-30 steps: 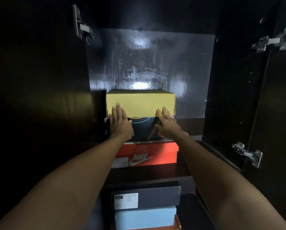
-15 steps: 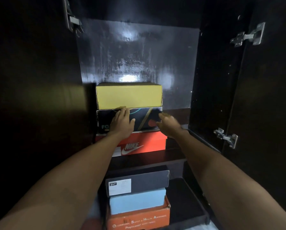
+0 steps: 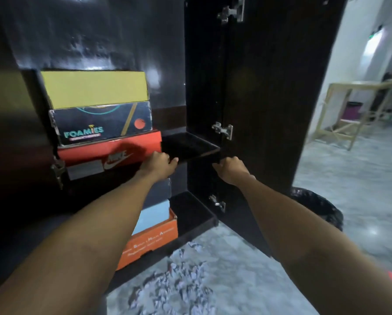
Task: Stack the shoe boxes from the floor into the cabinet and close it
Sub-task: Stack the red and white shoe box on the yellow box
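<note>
On the dark cabinet's upper shelf [image 3: 190,147] stand three stacked shoe boxes: a yellow box [image 3: 95,89] on top, a dark Foamies box [image 3: 104,123] in the middle and a red Nike box [image 3: 115,148] at the bottom. On the level below, a dark grey box [image 3: 162,192], a light blue box [image 3: 156,214] and an orange box [image 3: 151,239] are stacked. My left hand [image 3: 161,163] hovers by the Nike box's right front corner, fingers loosely curled, holding nothing. My right hand [image 3: 231,170] hangs loosely curled in front of the open right door [image 3: 270,87], holding nothing.
The left door [image 3: 6,133] also stands open, with hinges along its edge. A black lined bin [image 3: 320,208] sits on the marbled floor [image 3: 190,280] just right of the right door. A light wooden table frame [image 3: 349,110] stands further back right.
Both hands have come off the Foamies box and drawn back and down. My view has swung right and lowered, bringing the floor, bin and room into sight.
</note>
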